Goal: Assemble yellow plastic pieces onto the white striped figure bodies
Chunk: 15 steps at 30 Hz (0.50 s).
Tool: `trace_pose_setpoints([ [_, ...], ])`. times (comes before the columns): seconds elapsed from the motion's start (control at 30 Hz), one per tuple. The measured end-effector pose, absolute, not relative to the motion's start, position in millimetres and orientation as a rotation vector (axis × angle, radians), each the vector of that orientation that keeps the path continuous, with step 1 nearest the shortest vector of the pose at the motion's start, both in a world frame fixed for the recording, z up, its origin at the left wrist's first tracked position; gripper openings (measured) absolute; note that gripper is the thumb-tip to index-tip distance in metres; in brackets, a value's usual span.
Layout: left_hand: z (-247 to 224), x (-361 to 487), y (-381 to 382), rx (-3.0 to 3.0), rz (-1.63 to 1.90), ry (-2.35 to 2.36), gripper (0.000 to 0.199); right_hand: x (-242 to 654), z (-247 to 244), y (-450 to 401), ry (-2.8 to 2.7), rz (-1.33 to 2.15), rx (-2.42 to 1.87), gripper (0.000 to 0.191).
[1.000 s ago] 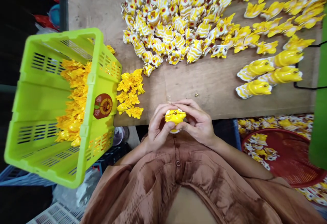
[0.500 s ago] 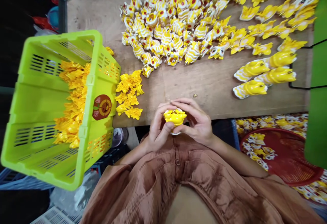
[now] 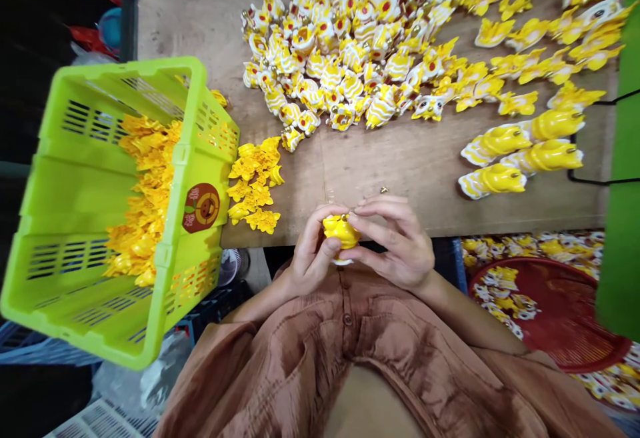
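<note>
In front of my chest, at the table's near edge, I hold a small glossy yellow plastic figure part (image 3: 341, 231) with a white lower rim. My left hand (image 3: 311, 251) is closed around its left side, thumb at the front. My right hand (image 3: 403, 245) pinches it from the right, thumb low and fingertips at its upper edge. Whether something tiny sits between those fingertips is hidden. Just beyond my right fingers lies a small gold-coloured piece (image 3: 383, 190) on the wooden table (image 3: 400, 168).
A lime-green basket (image 3: 196, 111) with yellow parts stands left, beside a small group of yellow parts (image 3: 255, 185). A large pile of yellow-and-white figure parts (image 3: 330, 71) covers the back. Several joined bodies (image 3: 493, 181) lie right. Below is a red round basket (image 3: 565, 318).
My right hand has shifted slightly right, its fingers more raised and bent over the part's top edge. The yellow part has turned a little in my left hand.
</note>
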<state>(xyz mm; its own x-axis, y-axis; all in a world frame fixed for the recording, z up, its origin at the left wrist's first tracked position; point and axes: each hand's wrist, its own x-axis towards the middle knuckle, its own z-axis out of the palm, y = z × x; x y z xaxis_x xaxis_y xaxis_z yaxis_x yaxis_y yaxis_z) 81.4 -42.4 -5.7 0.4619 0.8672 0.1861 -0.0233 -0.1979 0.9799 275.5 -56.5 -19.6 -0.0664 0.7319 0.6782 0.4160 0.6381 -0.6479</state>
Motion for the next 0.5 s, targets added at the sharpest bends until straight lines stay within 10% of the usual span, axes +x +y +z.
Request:
trace_pose_setpoints([
  [0.5,-9,84,-38,1.707,1.085,0.759,0.038,271,-29,-61,-1.552,0.527,-1.044,0.033],
])
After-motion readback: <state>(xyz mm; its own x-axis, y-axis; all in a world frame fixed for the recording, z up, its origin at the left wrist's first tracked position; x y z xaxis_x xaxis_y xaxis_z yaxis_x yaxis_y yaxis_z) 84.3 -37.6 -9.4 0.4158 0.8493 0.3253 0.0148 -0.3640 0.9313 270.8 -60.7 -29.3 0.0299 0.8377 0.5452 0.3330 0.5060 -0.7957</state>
